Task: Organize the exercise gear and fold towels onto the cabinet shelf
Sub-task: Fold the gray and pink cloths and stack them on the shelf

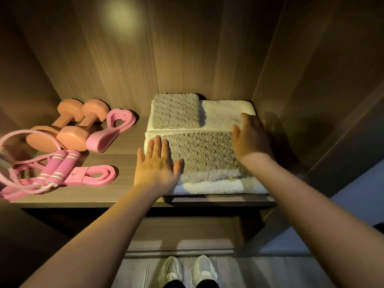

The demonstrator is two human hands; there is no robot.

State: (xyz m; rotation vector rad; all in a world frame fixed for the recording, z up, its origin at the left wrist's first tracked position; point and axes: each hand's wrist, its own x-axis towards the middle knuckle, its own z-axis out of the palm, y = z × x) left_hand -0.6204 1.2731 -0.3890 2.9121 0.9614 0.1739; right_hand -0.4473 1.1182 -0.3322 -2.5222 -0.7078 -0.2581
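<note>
1. Towels: the folded grey towel (203,154) lies under both hands, atop a white towel (218,187) on the cabinet shelf (124,183).
2. Left hand (154,165) flat, fingers straight, resting on its left edge; right hand (249,138) open over its right side, gripping nothing.
3. Handling, by judgement: soft, light, limp; lift from beneath both side edges.
4. Shelf contents: dumbbells (68,125), jump rope (60,165) left of the left hand.

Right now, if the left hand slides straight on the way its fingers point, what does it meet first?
Probably the small grey towel lying on the white towel, straight ahead of the left hand; depth is hard to judge.
</note>
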